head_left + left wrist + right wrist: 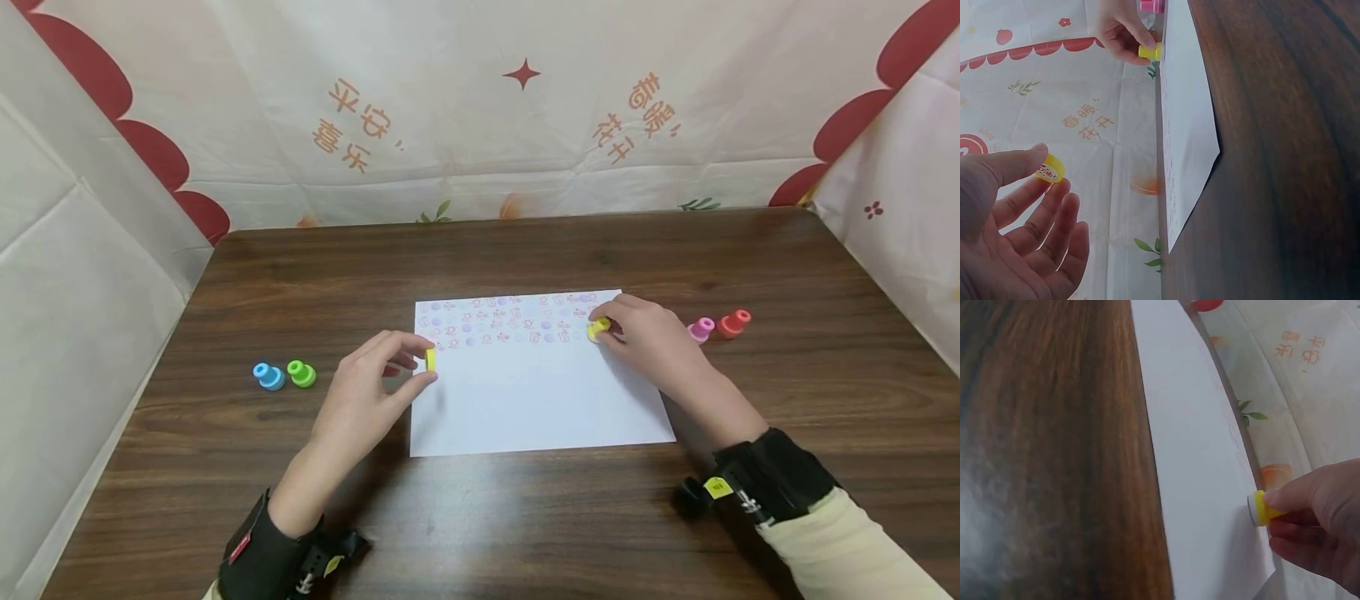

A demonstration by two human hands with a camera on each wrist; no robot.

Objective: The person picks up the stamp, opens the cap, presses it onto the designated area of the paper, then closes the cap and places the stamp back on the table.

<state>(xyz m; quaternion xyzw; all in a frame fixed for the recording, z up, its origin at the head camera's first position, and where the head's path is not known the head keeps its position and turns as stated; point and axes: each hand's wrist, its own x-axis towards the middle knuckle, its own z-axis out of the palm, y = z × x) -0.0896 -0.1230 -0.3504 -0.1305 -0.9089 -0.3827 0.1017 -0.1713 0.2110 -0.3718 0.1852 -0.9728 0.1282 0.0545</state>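
My left hand pinches a small yellow cap between thumb and fingertips, above the left edge of the white paper. In the left wrist view, the cap shows a printed round face. At the paper's upper right, my right hand grips a yellow stamp between thumb and fingers. The right wrist view shows the stamp with its white end at the paper; whether it touches cannot be told. Rows of small red and purple stamped prints run across the paper's upper part.
On the wooden table, a blue stamp and a green stamp stand left of the paper. A pink stamp and a red stamp are just right of my right hand. A patterned cloth hangs behind the table.
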